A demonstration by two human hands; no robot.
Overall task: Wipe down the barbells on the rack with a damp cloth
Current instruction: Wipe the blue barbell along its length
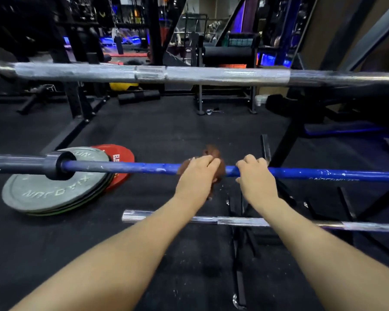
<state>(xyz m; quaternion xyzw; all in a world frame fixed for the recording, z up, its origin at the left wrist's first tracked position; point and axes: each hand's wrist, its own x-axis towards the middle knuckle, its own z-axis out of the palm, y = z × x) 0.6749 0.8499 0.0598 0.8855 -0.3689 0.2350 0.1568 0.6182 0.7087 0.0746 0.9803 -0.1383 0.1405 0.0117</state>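
Mid-task, I judge: the left hand [198, 173] wraps the brown cloth [215, 163] round the middle blue barbell [121, 167], right hand [256, 176] gripping bare beside it, far silver barbell [189, 75] and near one [240, 221] untouched.

grey plate [54, 189] raised "XIAOJUN", upside down, red plate [119, 153] "ELE…" cut off, bar txt unreadable
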